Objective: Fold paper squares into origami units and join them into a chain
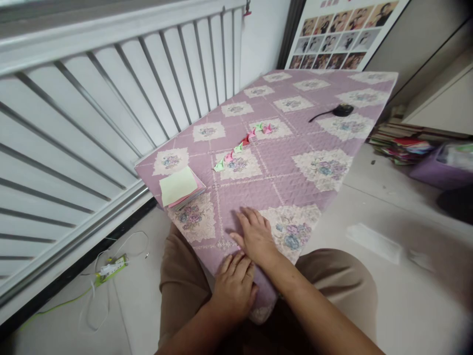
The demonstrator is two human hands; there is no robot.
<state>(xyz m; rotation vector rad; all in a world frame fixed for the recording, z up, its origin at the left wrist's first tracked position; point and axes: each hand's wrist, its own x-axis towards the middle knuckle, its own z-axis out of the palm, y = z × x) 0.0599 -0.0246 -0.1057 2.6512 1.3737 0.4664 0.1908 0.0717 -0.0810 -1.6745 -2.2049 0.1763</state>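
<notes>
My left hand (236, 283) lies flat on the near corner of the table, covered by a purple floral cloth (244, 195). Just beyond it, my right hand (256, 234) rests palm down on the cloth, fingers slightly apart. Neither hand holds anything. A stack of coloured paper (179, 187), pale green on top, sits at the table's left edge. Farther up, several small folded paper pieces in green, pink and red form a slanting row, with a green piece (219, 165) at its near end and a pink one (267, 129) at its far end.
A black object with a strap (343, 110) lies at the table's right. A white radiator (121, 93) borders the left side. A power strip (111, 269) with cables is on the floor. Behind the table stands a photo board (338, 37); a purple bin (443, 167) is at right.
</notes>
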